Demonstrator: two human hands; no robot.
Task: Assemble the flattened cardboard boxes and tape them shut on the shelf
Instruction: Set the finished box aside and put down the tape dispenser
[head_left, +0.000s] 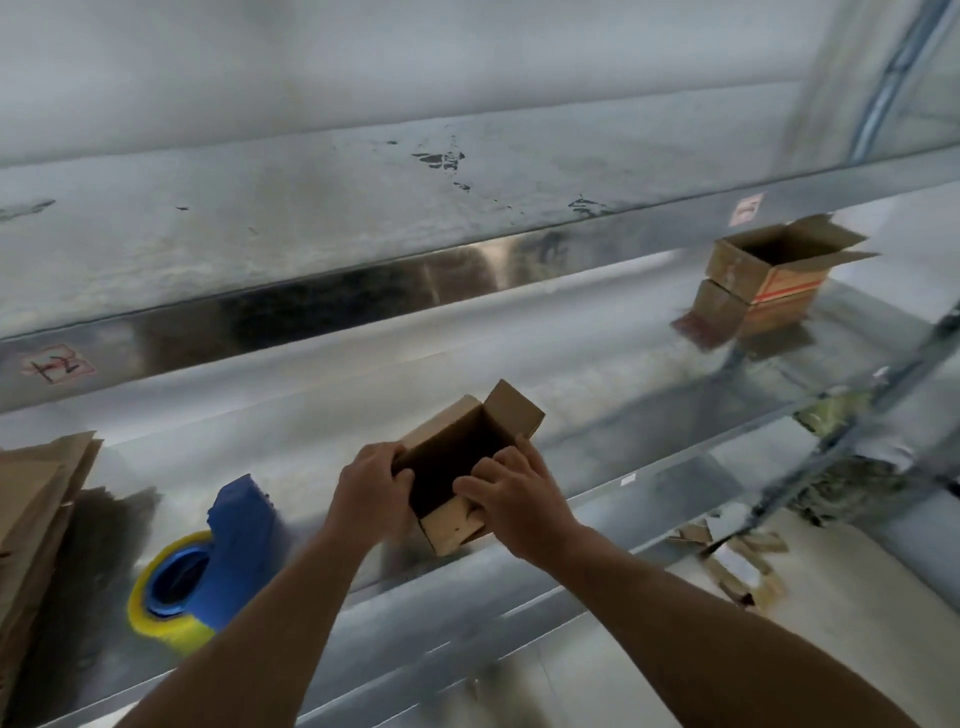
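- Because both hands grip thin cardboard and not a firm edge, the hold is the weak point. The left hand (371, 488) curls its fingers over the left wall of the small cardboard box (457, 452). The right hand (511, 496) bends its fingers over the near right wall, so each hand is clamped on the box.
- If either hand squeezes unevenly, the walls could skew and the box could fold back toward flat, or the near flap (452, 527) under the right fingers could crease in the wrong place.
- The box sits tilted near the front lip of the metal shelf (649, 431). I cannot tell whether its bottom rests on the metal, and a slack grip might let it slide off that lip.
- The box lies directly between the two hands, just below the centre of the frame. Its dark open mouth faces up, and the far flap (514, 410) stands beyond the fingertips.
- The blue tape dispenser (218, 561) lies at lower left, apart from the left hand. Reaching for it would likely leave one hand holding the flaps, which may then spring open.
- A stack of flattened cardboard (36, 519) lies at the far left edge, beyond the dispenser.
- Two open boxes (769, 280), one stacked on the other, stand at upper right, well apart from both hands.
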